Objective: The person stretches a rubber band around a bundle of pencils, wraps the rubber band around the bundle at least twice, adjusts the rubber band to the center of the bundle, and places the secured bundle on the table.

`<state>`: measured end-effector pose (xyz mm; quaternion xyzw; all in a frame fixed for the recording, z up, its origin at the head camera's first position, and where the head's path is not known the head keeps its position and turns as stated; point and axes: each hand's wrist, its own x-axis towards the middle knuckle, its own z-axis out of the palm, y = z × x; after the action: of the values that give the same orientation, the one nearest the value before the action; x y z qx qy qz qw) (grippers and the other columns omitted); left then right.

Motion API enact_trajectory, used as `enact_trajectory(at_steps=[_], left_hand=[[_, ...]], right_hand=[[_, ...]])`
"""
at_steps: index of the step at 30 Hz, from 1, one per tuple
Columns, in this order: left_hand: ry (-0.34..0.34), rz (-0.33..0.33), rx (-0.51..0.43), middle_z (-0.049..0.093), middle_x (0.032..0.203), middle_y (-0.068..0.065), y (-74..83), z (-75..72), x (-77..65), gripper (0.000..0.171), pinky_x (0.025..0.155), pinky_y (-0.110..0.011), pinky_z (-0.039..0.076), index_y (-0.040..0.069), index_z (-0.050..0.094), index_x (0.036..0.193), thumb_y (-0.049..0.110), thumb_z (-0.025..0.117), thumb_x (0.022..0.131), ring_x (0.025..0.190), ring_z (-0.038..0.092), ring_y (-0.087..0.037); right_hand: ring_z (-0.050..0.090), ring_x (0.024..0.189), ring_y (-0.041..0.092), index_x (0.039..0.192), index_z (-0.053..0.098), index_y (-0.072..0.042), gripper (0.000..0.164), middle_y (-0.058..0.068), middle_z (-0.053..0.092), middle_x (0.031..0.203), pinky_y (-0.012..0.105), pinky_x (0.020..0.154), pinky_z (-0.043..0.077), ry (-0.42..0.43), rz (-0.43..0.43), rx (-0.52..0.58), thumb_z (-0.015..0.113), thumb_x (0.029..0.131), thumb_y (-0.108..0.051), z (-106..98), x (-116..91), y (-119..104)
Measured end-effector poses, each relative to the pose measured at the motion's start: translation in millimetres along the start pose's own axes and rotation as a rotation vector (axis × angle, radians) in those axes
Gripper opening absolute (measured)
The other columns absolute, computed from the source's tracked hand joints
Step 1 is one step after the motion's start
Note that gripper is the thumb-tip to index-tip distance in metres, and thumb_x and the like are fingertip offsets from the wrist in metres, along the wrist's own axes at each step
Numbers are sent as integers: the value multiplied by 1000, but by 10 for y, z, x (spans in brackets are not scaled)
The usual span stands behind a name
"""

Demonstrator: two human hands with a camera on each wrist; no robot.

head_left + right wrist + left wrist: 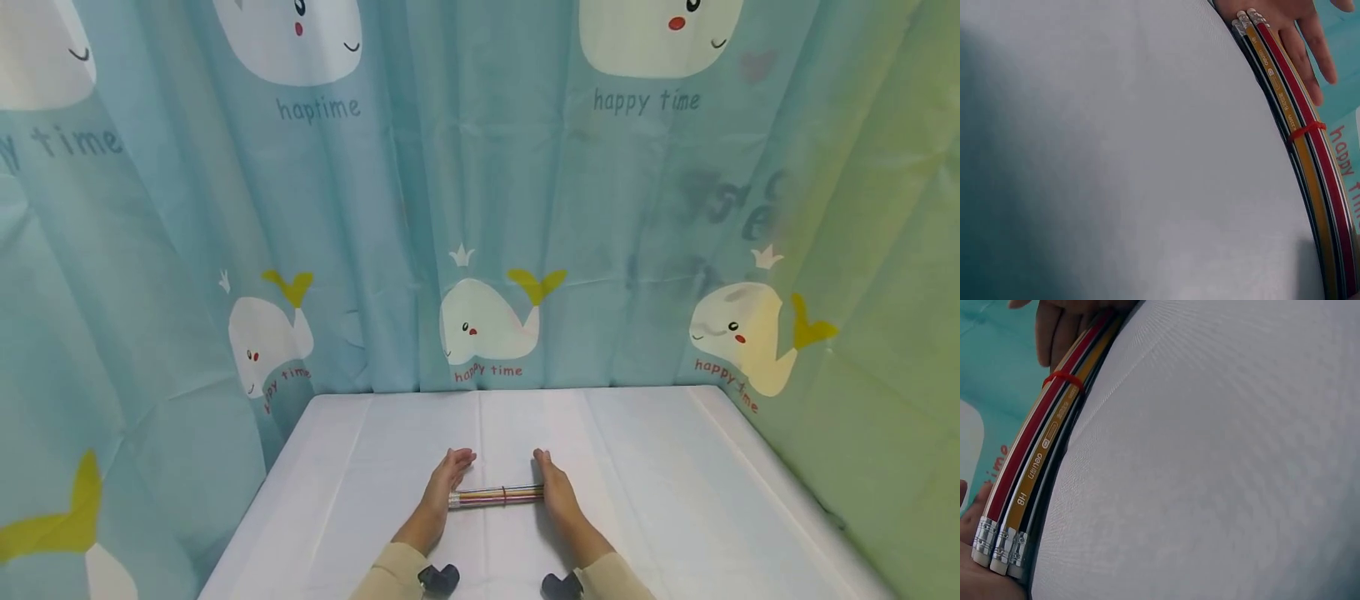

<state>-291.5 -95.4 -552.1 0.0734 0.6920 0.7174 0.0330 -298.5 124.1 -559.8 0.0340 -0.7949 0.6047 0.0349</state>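
A bundle of pencils [487, 497] lies crosswise on the white-covered table between the two hands. A red band [1065, 377] goes round its middle, and yellow and red barrels show, one marked HB. White erasers in silver ferrules [1002, 547] face the left palm. My left hand [442, 490] stands on edge at the eraser end, palm inward, fingers extended. At the opposite end my right hand [560, 496] mirrors it, its fingers pointing forward. Both palms appear to touch the bundle's ends. The pencils' far tips are hidden by the right hand.
A white cloth with fold lines covers the table [660, 467]. Behind it and along both sides hangs a blue-green curtain [405, 208] printed with whales. Dark straps [438, 579] show at the cuffs of the beige sleeves [393, 571].
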Motion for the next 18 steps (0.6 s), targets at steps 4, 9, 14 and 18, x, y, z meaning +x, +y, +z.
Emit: enact_trajectory(at_steps=[4, 9, 14, 18], left_hand=[[-18, 16, -25, 43, 141, -29, -25, -40, 34, 79, 110, -58, 16, -14, 35, 138, 55, 20, 102, 136, 30, -45], [50, 24, 34, 48, 134, -31, -4, -98, 34, 71, 107, -59, 22, -15, 39, 134, 48, 24, 104, 131, 37, -46], [128, -9, 152, 60, 120, -24, 86, -314, -4, 50, 92, -49, 44, -11, 50, 125, 33, 45, 103, 114, 55, -39], [65, -4, 424, 65, 111, -14, 205, -602, -76, 35, 84, -45, 50, -3, 58, 118, 26, 57, 98, 103, 61, -31]], right_hand=[[24, 139, 45, 136, 41, 16, 73, 30, 36, 145, 54, 112, 14, 16, -14, 40, 16, 105, -45, -14, -38, 17], [30, 138, 42, 134, 45, 15, 67, 28, 43, 142, 51, 111, 20, 68, -50, 53, 21, 107, -41, -100, -79, 43], [38, 134, 41, 130, 51, 12, 53, 26, 49, 138, 50, 108, 29, 46, -45, 83, 37, 106, -32, -305, -42, 78], [46, 128, 39, 126, 58, 8, 44, 21, 57, 132, 50, 105, 34, -1, -52, 60, 51, 101, -27, -521, 17, 75]])
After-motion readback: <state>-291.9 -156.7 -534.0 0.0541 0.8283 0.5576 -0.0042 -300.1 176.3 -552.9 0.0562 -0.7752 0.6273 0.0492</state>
